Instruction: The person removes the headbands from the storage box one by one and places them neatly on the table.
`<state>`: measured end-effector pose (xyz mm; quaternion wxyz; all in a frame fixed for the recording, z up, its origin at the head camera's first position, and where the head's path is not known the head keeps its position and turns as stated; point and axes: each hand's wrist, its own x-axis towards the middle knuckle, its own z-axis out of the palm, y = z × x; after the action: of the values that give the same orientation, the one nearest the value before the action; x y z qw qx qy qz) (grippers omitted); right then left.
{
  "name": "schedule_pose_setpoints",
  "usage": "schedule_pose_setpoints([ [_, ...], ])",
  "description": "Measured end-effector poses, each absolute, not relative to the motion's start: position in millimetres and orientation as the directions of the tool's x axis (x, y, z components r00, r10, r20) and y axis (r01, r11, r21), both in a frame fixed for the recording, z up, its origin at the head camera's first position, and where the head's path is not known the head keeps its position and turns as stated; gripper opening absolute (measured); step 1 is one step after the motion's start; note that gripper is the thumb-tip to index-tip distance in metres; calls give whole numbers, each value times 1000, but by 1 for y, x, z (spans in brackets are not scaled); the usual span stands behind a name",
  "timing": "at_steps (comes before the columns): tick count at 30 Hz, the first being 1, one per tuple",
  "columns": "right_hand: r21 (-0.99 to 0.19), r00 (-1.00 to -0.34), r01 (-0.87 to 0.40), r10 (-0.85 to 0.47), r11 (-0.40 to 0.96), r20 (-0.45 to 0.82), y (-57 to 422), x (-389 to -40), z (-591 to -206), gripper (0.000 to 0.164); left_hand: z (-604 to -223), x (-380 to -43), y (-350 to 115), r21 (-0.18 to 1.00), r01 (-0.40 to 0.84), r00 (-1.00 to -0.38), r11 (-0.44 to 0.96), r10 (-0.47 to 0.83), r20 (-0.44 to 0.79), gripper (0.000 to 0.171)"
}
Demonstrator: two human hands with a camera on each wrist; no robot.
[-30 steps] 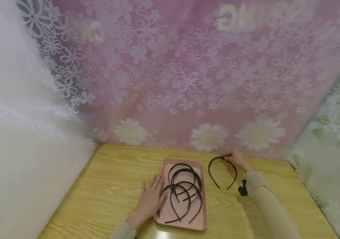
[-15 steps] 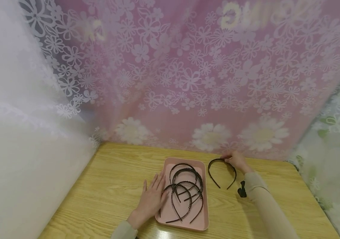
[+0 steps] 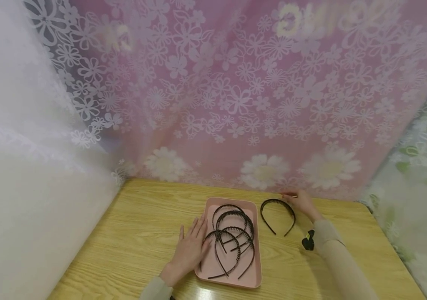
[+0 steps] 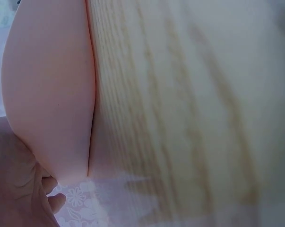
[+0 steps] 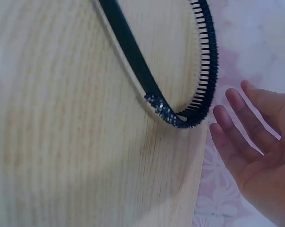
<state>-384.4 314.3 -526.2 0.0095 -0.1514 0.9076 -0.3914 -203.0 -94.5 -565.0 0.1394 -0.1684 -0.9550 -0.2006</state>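
Observation:
A black toothed headband (image 3: pixel 276 201) lies on the wooden table to the right of the pink tray (image 3: pixel 257 266), its two ends toward the near side. In the right wrist view the headband (image 5: pixel 210 61) shows a glittery patch near its bend. My right hand (image 3: pixel 302 204) is just beyond the top of the band, apart from it, fingers extended and holding nothing. Several similar black headbands (image 3: pixel 232 213) overlap inside the tray. My left hand (image 3: pixel 187 251) rests with spread fingers against the tray's left rim; the left wrist view shows the tray's outer wall (image 4: pixel 50 94) close up.
A pink flowered curtain (image 3: pixel 213 125) hangs along the table's far edge. White sheeting (image 3: pixel 41 179) stands on the left, and a green-and-white floral sheet (image 3: pixel 423 175) on the right. A small black device (image 3: pixel 308 240) sits at my right wrist.
My right hand has let go of the headband's top and drawn slightly right, away from it. The headband stays on the table. My left hand holds its place on the tray.

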Motion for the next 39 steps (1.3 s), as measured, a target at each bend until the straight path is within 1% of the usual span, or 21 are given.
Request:
schedule_pose_setpoints([
  [7, -792, -933, -324, -314, 517, 176, 328, -365, -521, 40, -563, -202, -94, 331, 370, -908, 868, 263, 326, 60],
  [15, -821, -951, -287, -252, 494, 181, 320, -336, -513, 45, -564, -203, -94, 312, 351, -917, 883, 256, 307, 59],
  [20, -844, -951, -286, -240, 454, 193, 303, -315, -507, 43, -564, -203, -95, 315, 338, -924, 887, 249, 291, 59],
  [24, -858, -941, -309, -265, 410, 212, 287, -302, -506, 39, -564, -203, -94, 308, 335, -926, 890, 250, 284, 60],
  [27, -855, -931, -329, -291, 402, 222, 275, -295, -506, 36, -564, -204, -94, 309, 334, -926, 891, 250, 282, 60],
  [33, -836, -923, -355, -299, 418, 242, 254, -284, -504, 32, -565, -205, -94, 311, 333, -927, 890, 250, 278, 60],
  [39, -828, -903, -398, -327, 396, 278, 234, -279, -504, 30, -565, -205, -94, 312, 341, -923, 887, 251, 293, 60],
])
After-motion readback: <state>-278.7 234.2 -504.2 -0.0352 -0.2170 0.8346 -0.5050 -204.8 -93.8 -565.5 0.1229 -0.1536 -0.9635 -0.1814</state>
